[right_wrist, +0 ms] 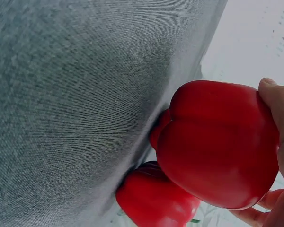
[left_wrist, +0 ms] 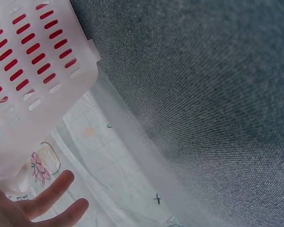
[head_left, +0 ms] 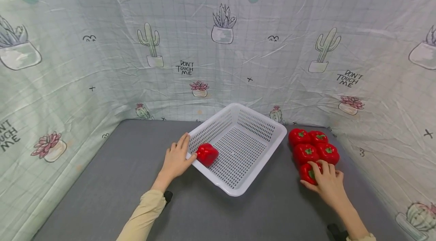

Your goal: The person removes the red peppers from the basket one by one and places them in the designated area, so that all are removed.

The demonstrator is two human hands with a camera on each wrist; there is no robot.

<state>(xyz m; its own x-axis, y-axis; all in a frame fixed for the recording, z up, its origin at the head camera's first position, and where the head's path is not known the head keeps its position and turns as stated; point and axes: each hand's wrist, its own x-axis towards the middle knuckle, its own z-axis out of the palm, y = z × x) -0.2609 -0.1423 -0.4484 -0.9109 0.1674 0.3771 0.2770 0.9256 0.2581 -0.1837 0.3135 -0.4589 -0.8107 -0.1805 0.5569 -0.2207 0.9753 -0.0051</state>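
My left hand (head_left: 176,159) rests on the near-left rim of a white perforated plastic basket (head_left: 276,129), its fingers fairly straight and the thumb lying over the rim. Inside the basket, close to that thumb, is one red bell pepper (head_left: 207,154); its red shows through the slots in the left wrist view. Over at the right, my right hand (head_left: 328,184) grips another red bell pepper (head_left: 307,173) with thumb and fingers on either side. That held pepper (right_wrist: 217,144) fills much of the right wrist view, with the thumb at its upper right edge.
Several more red bell peppers (head_left: 305,154) stand grouped just beyond my right hand, stems up. The dark grey table (head_left: 146,150) runs back to a pale cactus-printed cloth (head_left: 221,63), which rises at the back and both sides.
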